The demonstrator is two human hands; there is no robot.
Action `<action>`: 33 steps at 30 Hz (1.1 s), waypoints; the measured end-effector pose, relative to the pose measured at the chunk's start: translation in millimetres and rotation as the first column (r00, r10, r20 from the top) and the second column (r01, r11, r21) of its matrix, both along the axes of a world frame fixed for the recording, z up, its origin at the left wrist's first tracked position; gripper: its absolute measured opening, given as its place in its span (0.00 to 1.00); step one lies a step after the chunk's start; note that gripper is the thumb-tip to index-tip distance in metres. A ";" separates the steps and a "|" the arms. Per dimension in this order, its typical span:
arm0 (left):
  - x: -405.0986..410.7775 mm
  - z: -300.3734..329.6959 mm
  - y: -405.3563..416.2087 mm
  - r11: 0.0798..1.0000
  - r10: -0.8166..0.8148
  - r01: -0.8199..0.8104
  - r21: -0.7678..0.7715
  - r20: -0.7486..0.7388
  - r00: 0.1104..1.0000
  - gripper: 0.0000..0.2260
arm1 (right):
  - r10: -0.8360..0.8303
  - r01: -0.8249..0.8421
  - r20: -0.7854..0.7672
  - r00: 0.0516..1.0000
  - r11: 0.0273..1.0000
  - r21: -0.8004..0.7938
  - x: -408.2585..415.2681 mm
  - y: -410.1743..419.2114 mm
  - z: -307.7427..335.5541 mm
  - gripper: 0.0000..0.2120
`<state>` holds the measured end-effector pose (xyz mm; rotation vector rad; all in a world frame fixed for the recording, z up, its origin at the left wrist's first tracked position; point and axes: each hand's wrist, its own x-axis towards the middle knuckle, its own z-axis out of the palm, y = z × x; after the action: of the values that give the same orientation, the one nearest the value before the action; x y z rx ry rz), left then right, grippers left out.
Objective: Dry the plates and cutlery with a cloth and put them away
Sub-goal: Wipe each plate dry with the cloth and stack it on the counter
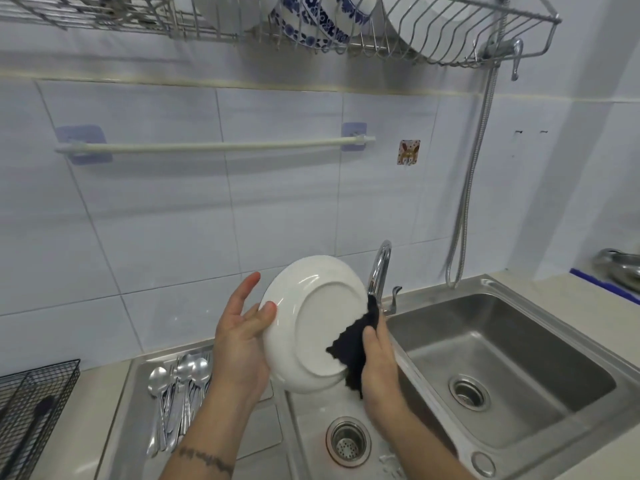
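1. Left hand point(242, 344) props the white plate point(313, 323) at its left rim, fingers mostly straight, thumb on the rim.
2. Right hand point(379, 362) grips a black cloth point(353, 348), pressed to the plate's underside, lower right.
3. Plate tilted, between both hands, above the sink point(512, 344).
4. Spoons point(180, 382) lie left of and below the left hand.
5. Rack plates point(322, 19) well above.

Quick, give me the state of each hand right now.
Left hand: open, fingers fairly straight, steadying the white plate at its left rim.
Right hand: closed on the dark cloth, holding it against the plate's underside.
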<state>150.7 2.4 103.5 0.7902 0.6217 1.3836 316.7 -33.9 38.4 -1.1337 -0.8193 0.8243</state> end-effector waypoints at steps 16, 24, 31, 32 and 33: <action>15.5 -17.2 -6.2 0.995 0.061 -0.033 0.094 -0.313 0.948 0.24 | -0.089 -0.038 0.820 0.566 0.990 0.134 -19.2 5.2 31.6 0.31; 0.7 -6.1 -3.5 0.840 0.196 0.319 0.439 -0.794 0.576 0.28 | 0.219 -0.241 0.899 0.379 0.961 -0.132 34.4 18.2 40.6 0.20; -13.2 -16.6 10.4 0.745 0.492 0.435 0.506 -0.857 0.153 0.18 | 0.205 -0.126 0.936 0.285 0.976 -0.176 25.6 0.4 26.5 0.10; -14.0 -23.5 11.4 0.744 0.509 0.403 0.533 -0.843 0.175 0.17 | 0.138 -0.102 0.957 0.256 0.988 -0.116 21.6 -1.2 23.2 0.10; -14.5 -31.3 10.1 0.746 0.523 0.358 0.562 -0.826 0.209 0.17 | 0.076 -0.079 0.970 0.231 0.995 -0.059 18.1 -2.3 20.1 0.11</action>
<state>136.2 12.4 72.1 2.4439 1.1872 0.9928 334.9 -36.2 58.5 -1.6121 -1.9629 0.0250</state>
